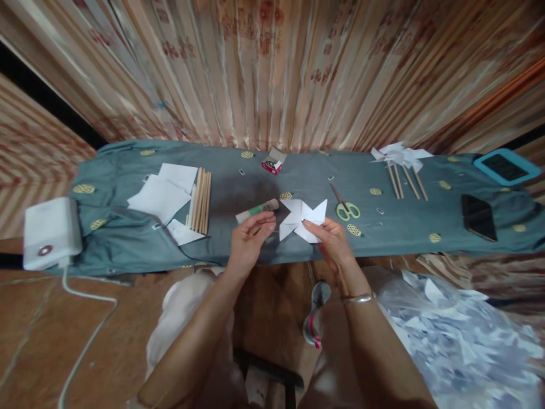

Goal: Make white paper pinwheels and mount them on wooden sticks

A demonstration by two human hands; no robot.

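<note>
A white paper pinwheel [301, 218] is pinched in my right hand [334, 238], with the thumb near its centre. My left hand [252, 238] is closed just left of the pinwheel, fingertips together; whatever lies between them is too small to make out. Right behind those fingers a glue stick [258, 210] lies on the cloth. Green-handled scissors [347, 210] rest to the right of the pinwheel. Further back sits a small open red box [272, 163].
On the cloth-covered table [238, 250], wooden sticks [203, 201] and white paper sheets [159, 196] lie left. Pinwheels on sticks [400, 156], a phone [479, 217] and a blue-framed device [506, 166] are right. A white box [51, 233] stands far left; a filled plastic bag [464, 341] is lower right.
</note>
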